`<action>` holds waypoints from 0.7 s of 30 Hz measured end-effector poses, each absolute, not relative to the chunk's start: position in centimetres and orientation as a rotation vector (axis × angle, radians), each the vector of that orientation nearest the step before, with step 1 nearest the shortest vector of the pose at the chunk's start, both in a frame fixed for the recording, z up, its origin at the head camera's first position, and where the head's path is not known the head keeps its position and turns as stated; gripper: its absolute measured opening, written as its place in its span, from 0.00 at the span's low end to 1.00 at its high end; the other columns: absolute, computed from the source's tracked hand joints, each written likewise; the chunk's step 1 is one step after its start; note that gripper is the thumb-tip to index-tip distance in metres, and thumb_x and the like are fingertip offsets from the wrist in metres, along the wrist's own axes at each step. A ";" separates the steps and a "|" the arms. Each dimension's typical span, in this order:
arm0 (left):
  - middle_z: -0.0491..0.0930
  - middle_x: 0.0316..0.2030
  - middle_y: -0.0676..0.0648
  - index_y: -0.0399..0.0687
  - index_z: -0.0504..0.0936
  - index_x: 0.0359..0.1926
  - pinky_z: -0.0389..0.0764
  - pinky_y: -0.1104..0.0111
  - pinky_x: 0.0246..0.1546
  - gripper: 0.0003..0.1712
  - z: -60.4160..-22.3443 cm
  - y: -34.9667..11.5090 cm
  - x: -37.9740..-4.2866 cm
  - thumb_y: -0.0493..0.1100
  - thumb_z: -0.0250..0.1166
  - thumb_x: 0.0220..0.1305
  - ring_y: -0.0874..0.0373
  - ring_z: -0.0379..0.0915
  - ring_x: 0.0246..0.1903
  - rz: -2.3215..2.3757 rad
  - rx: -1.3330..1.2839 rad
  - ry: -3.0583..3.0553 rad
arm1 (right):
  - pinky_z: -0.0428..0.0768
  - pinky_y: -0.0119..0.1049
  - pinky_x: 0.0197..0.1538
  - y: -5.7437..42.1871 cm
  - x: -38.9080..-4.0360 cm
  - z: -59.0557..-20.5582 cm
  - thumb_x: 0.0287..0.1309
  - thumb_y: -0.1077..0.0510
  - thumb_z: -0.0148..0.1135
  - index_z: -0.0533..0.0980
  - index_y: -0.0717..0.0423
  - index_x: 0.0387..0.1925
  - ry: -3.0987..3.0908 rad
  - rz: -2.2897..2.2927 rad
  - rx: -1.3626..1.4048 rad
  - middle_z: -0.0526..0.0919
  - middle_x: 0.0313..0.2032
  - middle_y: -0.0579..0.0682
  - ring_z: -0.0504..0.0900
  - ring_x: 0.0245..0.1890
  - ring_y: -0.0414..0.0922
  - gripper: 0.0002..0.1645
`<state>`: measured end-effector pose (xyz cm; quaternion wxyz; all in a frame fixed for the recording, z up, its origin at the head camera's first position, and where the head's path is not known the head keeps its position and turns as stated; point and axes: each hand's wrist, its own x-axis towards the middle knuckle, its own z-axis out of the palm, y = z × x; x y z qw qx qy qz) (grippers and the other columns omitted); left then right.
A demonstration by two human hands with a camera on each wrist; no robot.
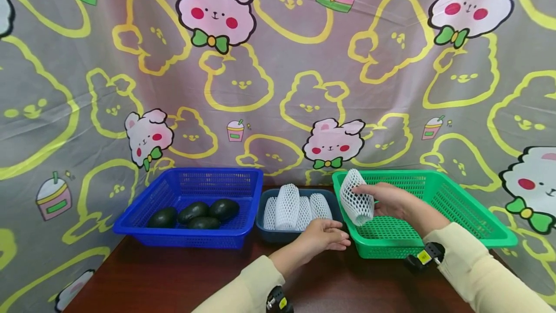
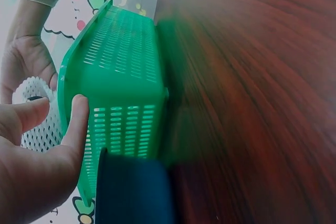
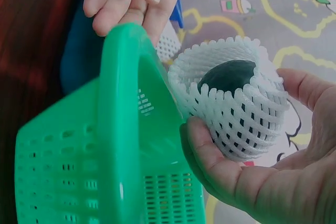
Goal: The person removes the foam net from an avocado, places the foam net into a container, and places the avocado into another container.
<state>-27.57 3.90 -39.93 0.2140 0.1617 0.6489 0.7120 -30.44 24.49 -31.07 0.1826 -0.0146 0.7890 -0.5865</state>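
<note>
My right hand (image 1: 393,200) holds a white foam net sleeve (image 1: 356,198) over the left side of the green basket (image 1: 427,243). In the right wrist view a dark green avocado (image 3: 229,76) shows inside that sleeve, with thumb and fingers curled around the net. My left hand (image 1: 319,238) holds nothing. Its fingers are relaxed, in front of the dark blue-grey tray (image 1: 278,236) and near the green basket's left corner. Several white foam net sleeves (image 1: 287,206) lie in the tray.
A blue basket (image 1: 184,239) stands left of the tray with several avocados (image 1: 223,210) in it. All three containers stand on a dark reddish-brown wooden table (image 1: 173,279). A patterned curtain (image 1: 278,62) hangs right behind them.
</note>
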 end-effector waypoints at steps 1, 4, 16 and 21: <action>0.80 0.45 0.28 0.20 0.65 0.61 0.81 0.57 0.44 0.25 -40.0 3.6 -27.5 0.29 0.58 0.67 0.42 0.82 0.43 1.980 0.455 1.796 | 0.79 0.54 0.48 24.4 -30.3 -31.1 0.68 0.46 0.54 0.51 0.74 0.66 2.221 -1.657 -0.052 0.69 0.55 0.68 0.79 0.47 0.58 0.42; 0.80 0.44 0.29 0.20 0.65 0.61 0.81 0.57 0.44 0.25 -40.1 2.8 -27.4 0.31 0.59 0.67 0.43 0.82 0.42 1.957 0.480 1.808 | 0.79 0.53 0.48 24.2 -30.0 -31.2 0.68 0.47 0.54 0.52 0.75 0.65 2.210 -1.658 -0.082 0.69 0.55 0.68 0.79 0.47 0.58 0.41; 0.81 0.44 0.31 0.23 0.71 0.58 0.78 0.51 0.46 0.20 -39.5 -0.3 -26.5 0.30 0.58 0.68 0.42 0.81 0.42 1.908 0.499 1.860 | 0.80 0.53 0.48 22.7 -28.1 -31.5 0.64 0.50 0.59 0.56 0.75 0.62 2.205 -1.666 -0.178 0.74 0.51 0.64 0.81 0.43 0.55 0.39; 0.80 0.45 0.29 0.23 0.71 0.58 0.78 0.51 0.46 0.20 -39.5 -1.8 -26.4 0.30 0.58 0.68 0.41 0.81 0.43 1.903 0.536 1.873 | 0.79 0.53 0.49 21.8 -27.1 -31.7 0.62 0.52 0.62 0.59 0.73 0.60 2.236 -1.658 -0.218 0.76 0.49 0.62 0.81 0.44 0.54 0.37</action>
